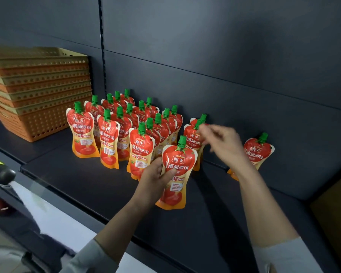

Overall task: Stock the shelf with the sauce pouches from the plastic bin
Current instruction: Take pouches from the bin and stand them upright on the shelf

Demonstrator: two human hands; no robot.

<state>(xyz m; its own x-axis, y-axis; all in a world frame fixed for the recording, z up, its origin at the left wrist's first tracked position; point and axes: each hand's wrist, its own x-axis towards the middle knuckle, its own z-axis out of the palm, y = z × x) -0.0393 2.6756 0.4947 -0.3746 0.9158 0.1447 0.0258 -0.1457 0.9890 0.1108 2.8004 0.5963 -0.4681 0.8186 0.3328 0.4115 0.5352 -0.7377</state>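
Several red tomato sauce pouches (108, 138) with green caps stand in rows on the dark shelf (71, 174). My left hand (156, 174) grips one upright pouch (175, 174) by its left edge at the front of the group. My right hand (222, 142), blurred, hovers with loosely curled fingers just right of a standing pouch (192, 137) near the back wall; it holds nothing that I can see. A lone pouch (259, 150) leans against the back wall further right, partly hidden behind my right forearm.
A stack of orange and tan perforated plastic bins (37, 91) sits on the shelf at the far left. A brown cardboard surface (335, 203) shows at the right edge. A dark cart handle (6, 176) lies at the lower left below the shelf.
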